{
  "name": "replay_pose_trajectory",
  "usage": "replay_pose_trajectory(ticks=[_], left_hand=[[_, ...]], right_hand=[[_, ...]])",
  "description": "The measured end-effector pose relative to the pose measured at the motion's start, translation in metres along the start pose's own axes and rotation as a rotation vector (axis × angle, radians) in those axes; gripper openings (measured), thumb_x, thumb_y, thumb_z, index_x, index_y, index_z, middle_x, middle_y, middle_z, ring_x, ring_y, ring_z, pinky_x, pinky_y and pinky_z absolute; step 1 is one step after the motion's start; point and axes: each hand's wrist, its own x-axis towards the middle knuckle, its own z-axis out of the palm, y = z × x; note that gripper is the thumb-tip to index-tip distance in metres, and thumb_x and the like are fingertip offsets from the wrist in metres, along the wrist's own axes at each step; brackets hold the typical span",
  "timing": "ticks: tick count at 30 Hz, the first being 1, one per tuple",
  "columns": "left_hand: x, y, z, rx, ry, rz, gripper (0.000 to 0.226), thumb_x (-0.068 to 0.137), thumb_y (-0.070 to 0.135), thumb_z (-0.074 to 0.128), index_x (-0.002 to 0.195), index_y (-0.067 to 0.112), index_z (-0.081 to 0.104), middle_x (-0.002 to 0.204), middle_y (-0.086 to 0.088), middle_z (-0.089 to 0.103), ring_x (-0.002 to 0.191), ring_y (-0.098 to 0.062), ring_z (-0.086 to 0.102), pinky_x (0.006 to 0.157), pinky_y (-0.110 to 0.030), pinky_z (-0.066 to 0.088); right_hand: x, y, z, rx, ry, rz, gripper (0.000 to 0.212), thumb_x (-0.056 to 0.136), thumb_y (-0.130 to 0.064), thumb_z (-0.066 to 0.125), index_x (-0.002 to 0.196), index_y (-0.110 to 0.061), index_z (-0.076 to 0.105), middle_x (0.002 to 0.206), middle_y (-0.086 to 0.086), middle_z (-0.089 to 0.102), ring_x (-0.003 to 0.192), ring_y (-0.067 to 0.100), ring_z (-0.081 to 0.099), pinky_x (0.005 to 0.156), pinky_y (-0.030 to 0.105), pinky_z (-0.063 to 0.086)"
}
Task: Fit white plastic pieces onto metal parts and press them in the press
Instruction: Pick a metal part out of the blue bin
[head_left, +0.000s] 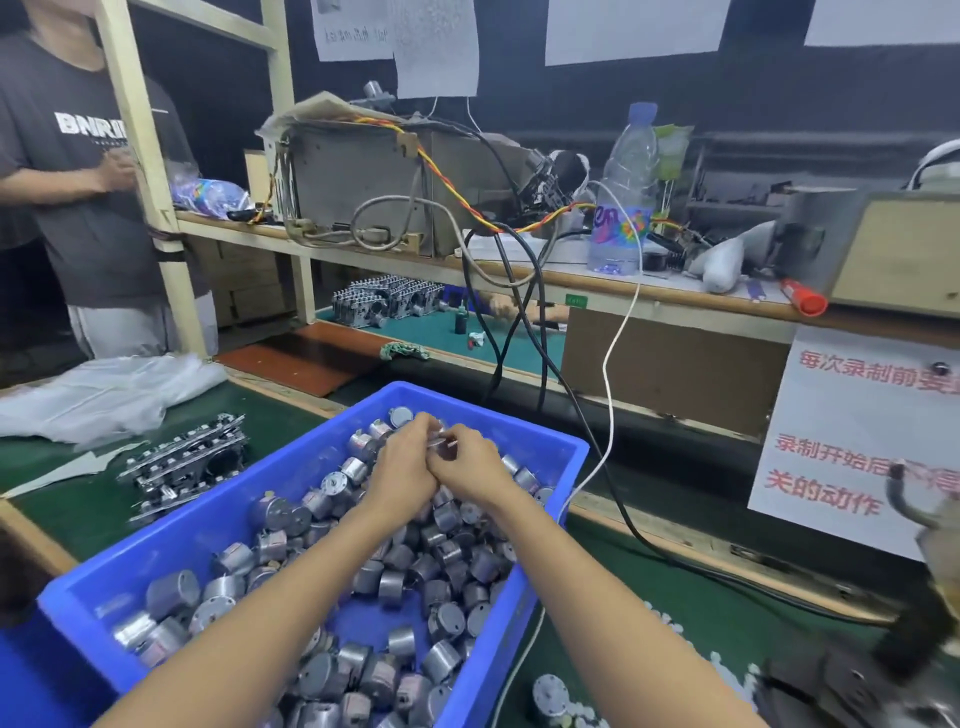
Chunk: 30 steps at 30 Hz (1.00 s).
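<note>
Head: L grip (402, 464), R grip (471, 462) pinch metal part (441, 442) over blue bin (176, 540) on green mat (72, 501).

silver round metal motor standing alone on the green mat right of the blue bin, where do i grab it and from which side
Best bet: pinch the silver round metal motor by its curved side wall, reaching down from above. It stands on end, flat face up, leaving the wall exposed. The blue plastic bin sits close on its left, so approach from the right.
</note>
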Motion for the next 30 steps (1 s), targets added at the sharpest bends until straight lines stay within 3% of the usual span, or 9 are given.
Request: replay_pose_trajectory(ticks=[2, 6, 11, 16, 18, 20, 24, 28, 30], left_hand=[[-0.007, 0.012, -0.004, -0.068, 0.058, 0.042, 0.037, 0.077, -0.003, 0.057, 0.113, 0.003, 0.052, 0.108, -0.010, 0.062, 0.101, -0.027, 0.058, 0.085, -0.032, 0.043], [-0.023, 0.050, -0.002, -0.324, 0.088, -0.040, 0.045, 0.075, 0.000, 0.064, 0.115, 0.011, 0.048, 0.082, 0.007, 0.059, 0.072, -0.008, 0.060, 0.060, -0.012, 0.042], [-0.039, 0.108, 0.029, -0.387, -0.127, 0.006, 0.037, 0.071, 0.002, 0.069, 0.101, 0.017, 0.054, 0.064, 0.015, 0.061, 0.058, 0.005, 0.057, 0.058, -0.009, 0.042], [-0.068, 0.158, 0.076, -0.303, -0.386, -0.031, 0.036, 0.067, 0.001, 0.072, 0.097, 0.016, 0.060, 0.061, 0.010, 0.058, 0.057, -0.001, 0.054, 0.047, -0.008, 0.038], [-0.080, 0.162, 0.093, -0.298, -0.482, -0.027, 0.035, 0.068, 0.001, 0.071, 0.097, 0.016, 0.057, 0.065, 0.008, 0.059, 0.064, -0.007, 0.055, 0.045, -0.007, 0.036], [-0.093, 0.164, 0.105, -0.209, -0.635, -0.023, 0.035, 0.072, 0.003, 0.069, 0.102, 0.015, 0.055, 0.077, 0.002, 0.066, 0.077, -0.012, 0.058, 0.048, -0.008, 0.037], [-0.124, 0.140, 0.115, 0.260, -0.898, 0.100, 0.031, 0.074, 0.008, 0.068, 0.104, 0.015, 0.063, 0.107, -0.006, 0.066, 0.097, -0.022, 0.062, 0.071, -0.024, 0.046], [-0.154, 0.109, 0.122, 0.295, -0.792, 0.088, 0.014, 0.076, 0.020, 0.067, 0.090, 0.021, 0.062, 0.097, 0.000, 0.066, 0.095, -0.021, 0.062, 0.079, -0.030, 0.050], [-0.160, 0.102, 0.124, 0.264, -0.725, 0.054, 0.010, 0.078, 0.028, 0.067, 0.085, 0.027, 0.059, 0.088, 0.009, 0.059, 0.096, -0.017, 0.059, 0.080, -0.030, 0.048]], right_hand=[[-0.012, 0.000, -0.010, 0.034, 0.063, -0.046, 0.030, 0.085, -0.025, 0.059, 0.113, -0.014, 0.057, 0.089, -0.006, 0.057, 0.090, 0.013, 0.051, 0.058, 0.006, 0.034], [-0.049, 0.007, -0.043, 0.146, 0.212, -0.074, 0.029, 0.085, -0.030, 0.063, 0.111, -0.021, 0.056, 0.083, -0.010, 0.060, 0.087, 0.013, 0.057, 0.073, 0.025, 0.044], [-0.109, 0.036, -0.095, 0.269, 0.409, 0.020, 0.017, 0.078, -0.025, 0.072, 0.087, -0.020, 0.058, 0.086, -0.001, 0.068, 0.077, 0.017, 0.065, 0.071, 0.032, 0.051], [-0.175, 0.078, -0.125, 0.258, 0.425, 0.155, 0.022, 0.081, -0.031, 0.069, 0.096, -0.015, 0.063, 0.093, 0.007, 0.068, 0.086, 0.021, 0.067, 0.079, 0.039, 0.055], [-0.192, 0.091, -0.125, 0.218, 0.394, 0.177, 0.012, 0.081, -0.035, 0.065, 0.083, -0.024, 0.063, 0.085, 0.007, 0.068, 0.077, 0.018, 0.065, 0.072, 0.038, 0.051], [-0.212, 0.110, -0.121, 0.145, 0.357, 0.236, 0.010, 0.084, -0.030, 0.061, 0.083, -0.021, 0.064, 0.086, 0.007, 0.067, 0.072, 0.016, 0.062, 0.073, 0.038, 0.049], [-0.247, 0.141, -0.102, 0.172, 0.345, 0.369, 0.027, 0.089, -0.027, 0.061, 0.112, -0.014, 0.059, 0.102, 0.004, 0.063, 0.090, 0.017, 0.060, 0.082, 0.033, 0.051], [-0.268, 0.152, -0.081, 0.245, 0.273, 0.342, 0.020, 0.090, -0.023, 0.061, 0.109, -0.015, 0.057, 0.090, 0.000, 0.059, 0.068, 0.008, 0.057, 0.064, 0.016, 0.046], [-0.275, 0.156, -0.072, 0.254, 0.242, 0.326, 0.017, 0.092, -0.022, 0.058, 0.108, -0.018, 0.056, 0.090, -0.002, 0.059, 0.063, 0.006, 0.055, 0.064, 0.018, 0.046]])
